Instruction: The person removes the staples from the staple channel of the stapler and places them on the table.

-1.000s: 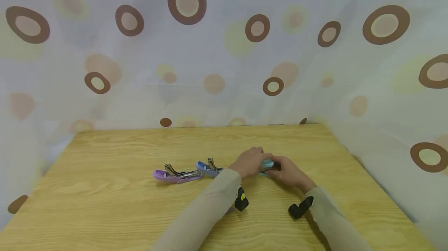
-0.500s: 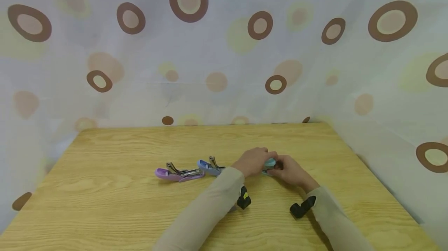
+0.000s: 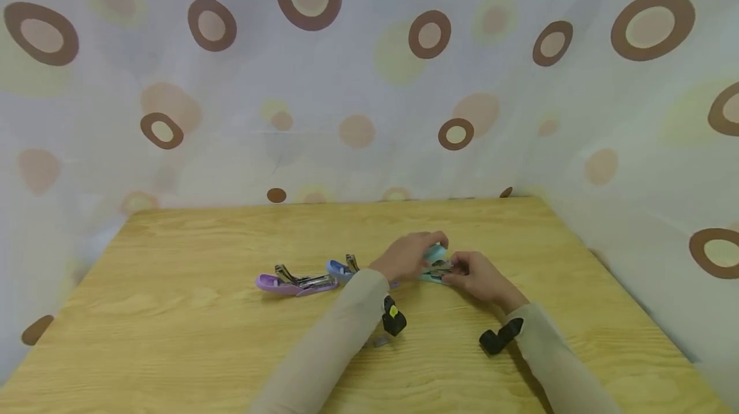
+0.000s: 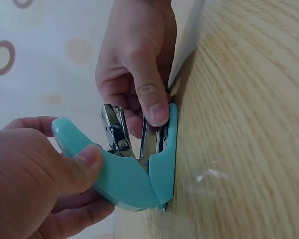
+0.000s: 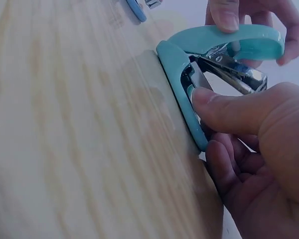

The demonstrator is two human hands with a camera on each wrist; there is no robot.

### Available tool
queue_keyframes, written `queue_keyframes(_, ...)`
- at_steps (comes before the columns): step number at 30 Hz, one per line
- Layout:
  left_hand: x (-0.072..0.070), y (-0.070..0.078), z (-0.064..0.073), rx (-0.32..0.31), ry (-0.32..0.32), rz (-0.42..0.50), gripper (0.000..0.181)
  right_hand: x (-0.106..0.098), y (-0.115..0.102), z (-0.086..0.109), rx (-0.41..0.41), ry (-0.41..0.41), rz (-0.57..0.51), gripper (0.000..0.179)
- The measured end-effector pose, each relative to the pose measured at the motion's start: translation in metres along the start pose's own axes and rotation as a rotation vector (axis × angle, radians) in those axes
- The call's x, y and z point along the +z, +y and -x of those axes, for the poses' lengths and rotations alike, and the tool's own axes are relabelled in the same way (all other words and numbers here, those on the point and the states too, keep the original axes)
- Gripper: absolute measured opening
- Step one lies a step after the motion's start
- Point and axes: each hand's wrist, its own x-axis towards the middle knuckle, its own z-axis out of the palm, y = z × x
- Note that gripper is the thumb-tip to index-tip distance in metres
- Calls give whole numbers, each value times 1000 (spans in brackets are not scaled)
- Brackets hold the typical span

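A teal stapler [image 4: 124, 181] stands on the wooden table with its top cover swung up from the base, baring the metal parts inside. My left hand [image 3: 404, 257] grips the raised cover, thumb on one side and fingers on the other, as the left wrist view shows. At the far end of the base, my right hand [image 3: 482, 279] pinches it, the thumb [image 5: 214, 107] lying on the metal staple channel and the fingers curled by the base's end. Part of the stapler is behind my left hand in the head view.
To the left lie an opened purple stapler [image 3: 277, 284] and an opened blue stapler [image 3: 339, 269], the latter partly behind my left arm. A small grey piece [image 3: 381, 341] is on the table [image 3: 173, 337] near that sleeve. Patterned cloth hangs behind.
My left hand has shifted left and slightly away, and the teal stapler's cover has swung up wider, so its metal inside shows. My right hand keeps its hold at the base's end.
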Motion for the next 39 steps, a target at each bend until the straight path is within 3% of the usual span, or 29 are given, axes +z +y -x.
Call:
queue_keyframes(5,-3,-1,3,5,-10,44,41,-1,1,1,21,10,-14,13)
queue_keyframes(13,-1,-15,14,-7,30,292,39,4,5,1,23,61,-8,10)
queue_keyframes(20,0,-24,21,2,51,335,34,8,7,0,-24,74,-25,9)
queue_keyframes(27,3,-33,32,-18,94,460,26,7,7,0,-21,80,4,7)
queue_keyframes(34,9,-36,42,-85,244,407,23,6,3,0,-30,94,20,7)
queue_keyframes(39,11,-30,49,-210,291,444,25,8,3,2,-57,101,35,6)
